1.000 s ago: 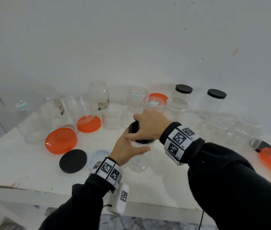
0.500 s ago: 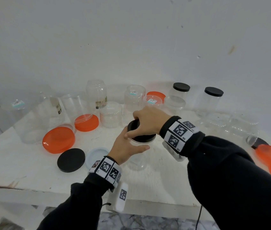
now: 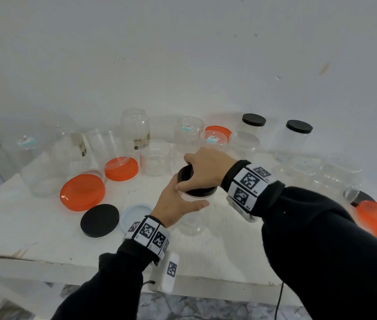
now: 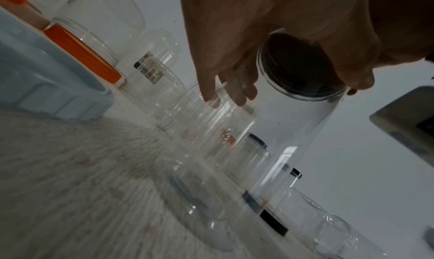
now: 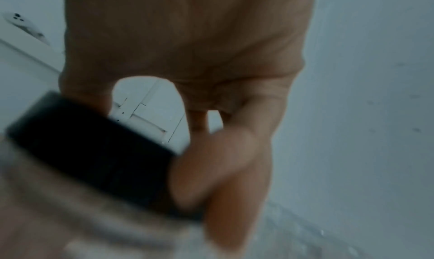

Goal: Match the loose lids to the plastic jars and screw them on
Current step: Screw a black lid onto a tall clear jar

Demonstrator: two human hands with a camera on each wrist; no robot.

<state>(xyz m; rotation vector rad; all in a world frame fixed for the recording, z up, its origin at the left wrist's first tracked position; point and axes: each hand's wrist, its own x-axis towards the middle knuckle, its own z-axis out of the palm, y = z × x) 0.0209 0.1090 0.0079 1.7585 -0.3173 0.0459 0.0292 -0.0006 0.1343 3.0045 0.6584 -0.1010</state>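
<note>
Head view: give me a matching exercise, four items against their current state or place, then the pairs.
Items:
1. right hand
2. left hand
3. loose black lid
4. pale blue lid

States:
A. lies flat beside the big orange lid
B. grips the black lid on the jar
C. holds the clear jar's body
D. lies by the left wrist

Pairs: 1-B, 2-C, 3-A, 4-D

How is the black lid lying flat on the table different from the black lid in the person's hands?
The loose flat black lid lies alone on the white table, touched by nobody; the smaller black lid sits on top of a clear plastic jar. The right hand grips the smaller one from above while the left hand holds the jar. The loose one looks wider. Both are round and black.
</note>
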